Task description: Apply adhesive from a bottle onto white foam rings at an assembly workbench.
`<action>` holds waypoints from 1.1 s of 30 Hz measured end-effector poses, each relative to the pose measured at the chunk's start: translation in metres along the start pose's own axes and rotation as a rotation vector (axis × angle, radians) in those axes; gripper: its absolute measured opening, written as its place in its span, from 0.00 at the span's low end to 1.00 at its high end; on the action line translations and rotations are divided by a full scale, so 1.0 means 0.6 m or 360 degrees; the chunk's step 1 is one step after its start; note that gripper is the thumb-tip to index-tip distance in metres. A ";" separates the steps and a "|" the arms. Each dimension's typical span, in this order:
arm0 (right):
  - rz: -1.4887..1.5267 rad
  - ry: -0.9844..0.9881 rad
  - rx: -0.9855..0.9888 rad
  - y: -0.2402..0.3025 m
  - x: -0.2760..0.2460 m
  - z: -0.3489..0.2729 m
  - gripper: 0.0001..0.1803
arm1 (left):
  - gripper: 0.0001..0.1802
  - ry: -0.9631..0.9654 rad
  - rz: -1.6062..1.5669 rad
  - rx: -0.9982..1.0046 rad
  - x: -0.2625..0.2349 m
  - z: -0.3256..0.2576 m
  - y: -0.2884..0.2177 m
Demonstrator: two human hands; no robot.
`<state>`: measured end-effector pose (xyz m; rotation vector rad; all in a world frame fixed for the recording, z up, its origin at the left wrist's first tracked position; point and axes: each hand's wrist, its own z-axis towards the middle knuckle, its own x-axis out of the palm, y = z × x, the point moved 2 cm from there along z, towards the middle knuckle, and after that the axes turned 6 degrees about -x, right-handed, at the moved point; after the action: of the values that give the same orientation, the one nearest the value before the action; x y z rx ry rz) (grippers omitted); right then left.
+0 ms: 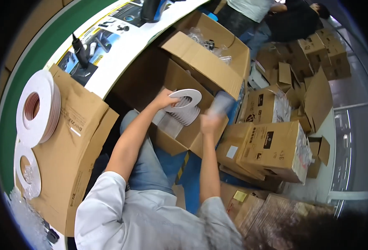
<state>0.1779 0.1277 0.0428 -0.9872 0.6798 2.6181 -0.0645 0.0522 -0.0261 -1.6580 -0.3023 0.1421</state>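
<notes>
My left hand (165, 100) is closed on the edge of a flat white ring (189, 92), which is tilted above an open cardboard box (171, 143). Under it, a row of similar rings (189, 118) leans together inside the box, next to a clear plastic sheet or bag (168, 124). To the right, my right hand (209, 123) is closed on a pale, see-through plastic piece (221, 103). Motion smears that piece, so its exact kind does not show.
A thick stack of white rings (46, 108) and a thinner one (36, 171) lie on cardboard (63, 162) at left. Beyond is another open box (238, 54) with clear plastic inside. Boxes (271, 146) crowd the right. Another person (250, 8) stands at the back.
</notes>
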 end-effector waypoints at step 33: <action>0.1499 0.0507 0.0958 -0.058 0.026 -0.110 0.11 | 0.10 -0.0597 0.0838 0.1162 0.139 -0.084 -0.157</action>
<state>0.2166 0.1251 -0.0228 -1.0316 2.3084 2.5716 0.0185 0.0352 0.0802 -0.9385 -0.0644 0.8621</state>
